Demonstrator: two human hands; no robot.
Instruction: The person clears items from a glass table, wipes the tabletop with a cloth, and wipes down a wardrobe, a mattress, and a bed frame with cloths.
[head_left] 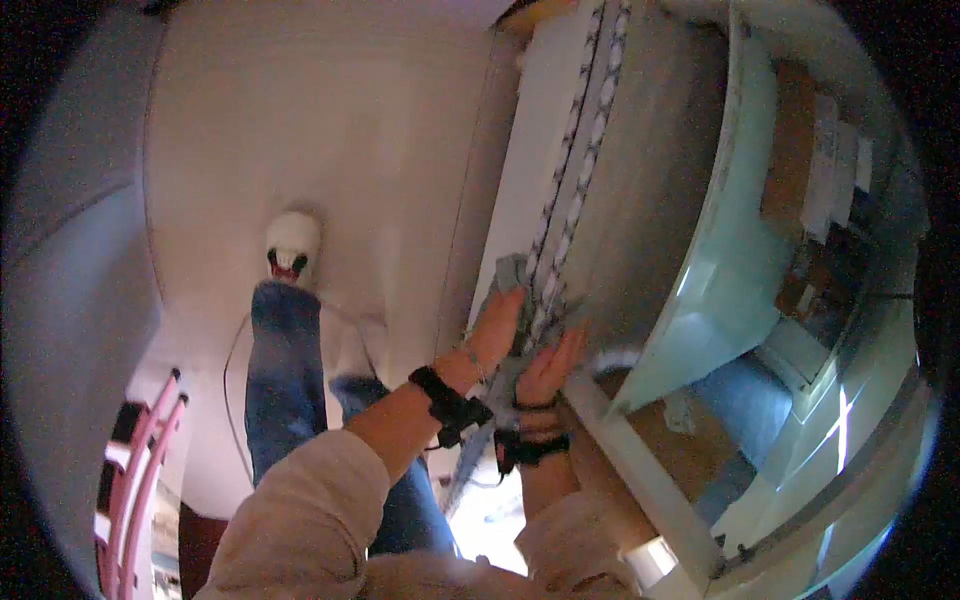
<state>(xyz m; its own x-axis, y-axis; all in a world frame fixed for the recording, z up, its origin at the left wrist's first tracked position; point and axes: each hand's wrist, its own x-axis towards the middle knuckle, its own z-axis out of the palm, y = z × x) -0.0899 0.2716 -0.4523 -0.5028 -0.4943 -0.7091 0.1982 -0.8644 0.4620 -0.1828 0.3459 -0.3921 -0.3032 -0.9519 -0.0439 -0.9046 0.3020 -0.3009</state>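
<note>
My left hand [494,332] is closed on a grey cloth [511,272], pressing it against a pale ledge beside two long strips with a black-and-white pattern [572,190]. Close by on the right, my right hand [550,368] has its fingers stretched out over the lower end of the strips. More grey cloth hangs between my two wrists, and I cannot make out whether the right hand touches it. Dark straps with small devices are on both wrists.
At the right, a greenish glass panel [690,300] stands before cardboard boxes [790,150]. A pale frame bar [645,480] runs below it. My shoe [293,245] is on the beige floor [390,120]. A pink-railed step ladder [140,480] stands lower left.
</note>
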